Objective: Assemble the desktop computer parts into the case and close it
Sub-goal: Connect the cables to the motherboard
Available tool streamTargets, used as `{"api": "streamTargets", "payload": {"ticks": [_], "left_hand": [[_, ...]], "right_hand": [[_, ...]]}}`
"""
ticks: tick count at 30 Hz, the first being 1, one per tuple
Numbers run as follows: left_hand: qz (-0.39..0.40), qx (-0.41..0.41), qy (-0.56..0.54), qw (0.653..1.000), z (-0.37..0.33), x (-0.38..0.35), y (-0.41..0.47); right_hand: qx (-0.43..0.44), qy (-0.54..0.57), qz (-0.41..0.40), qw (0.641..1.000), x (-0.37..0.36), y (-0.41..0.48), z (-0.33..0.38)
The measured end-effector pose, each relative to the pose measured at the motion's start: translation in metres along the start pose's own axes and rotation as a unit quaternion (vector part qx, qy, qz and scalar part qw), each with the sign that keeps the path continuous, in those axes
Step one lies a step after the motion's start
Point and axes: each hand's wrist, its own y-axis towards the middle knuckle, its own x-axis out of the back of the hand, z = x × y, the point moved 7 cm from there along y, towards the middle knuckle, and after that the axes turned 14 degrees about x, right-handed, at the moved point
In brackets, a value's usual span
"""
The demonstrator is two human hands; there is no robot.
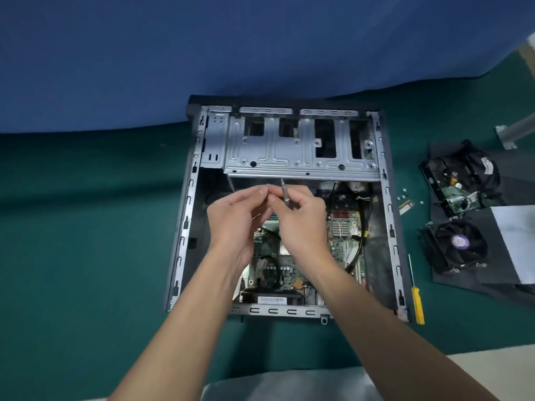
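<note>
The open computer case [188, 198] lies flat on the green table, its motherboard [341, 235] showing inside and a silver drive cage [289, 151] across the far end. Both hands hover over the case's middle. My right hand [301, 224] grips a slim metal screwdriver [285, 192], its tip pointing up towards the drive cage. My left hand [237, 224] has thumb and forefinger pinched together close to the screwdriver's shaft; whatever it pinches is too small to see.
To the right of the case lie a yellow-handled screwdriver [417, 296], a cooler fan [454, 246], a drive with cables [460, 183], a RAM stick [406, 204] and several loose screws [403, 193]. A blue cloth [202, 53] backs the table.
</note>
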Motion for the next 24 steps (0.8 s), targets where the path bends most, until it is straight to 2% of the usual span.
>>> {"api": "streamTargets", "payload": {"ticks": [3,5,8,10,12,16,21,24], "left_hand": [[-0.065,-0.012,0.0,0.998,0.004,0.024,0.009],[-0.117,-0.019,0.032,0.992,0.004,0.04,0.018],[-0.173,-0.029,0.125,0.977,0.002,0.053,0.031],[-0.189,-0.048,0.188,0.963,0.0,0.051,0.038],[-0.195,-0.061,0.229,0.952,-0.001,0.048,0.045],[-0.195,-0.06,0.274,0.94,-0.001,0.047,0.059],[-0.208,-0.045,0.314,0.925,0.006,0.047,0.076],[-0.201,-0.036,0.324,0.924,0.012,0.046,0.084]], "right_hand": [[-0.008,-0.057,0.057,0.997,-0.013,-0.001,-0.012],[-0.018,-0.197,0.113,0.974,-0.013,0.0,-0.028],[-0.042,-0.431,0.238,0.87,-0.011,-0.003,-0.058],[-0.065,-0.479,0.289,0.826,-0.012,-0.007,-0.074],[-0.09,-0.457,0.318,0.826,-0.015,-0.01,-0.086],[-0.124,-0.35,0.336,0.865,-0.02,-0.02,-0.1],[-0.099,-0.282,0.394,0.869,-0.034,-0.032,-0.1],[-0.118,-0.277,0.413,0.86,-0.034,-0.027,-0.101]]}}
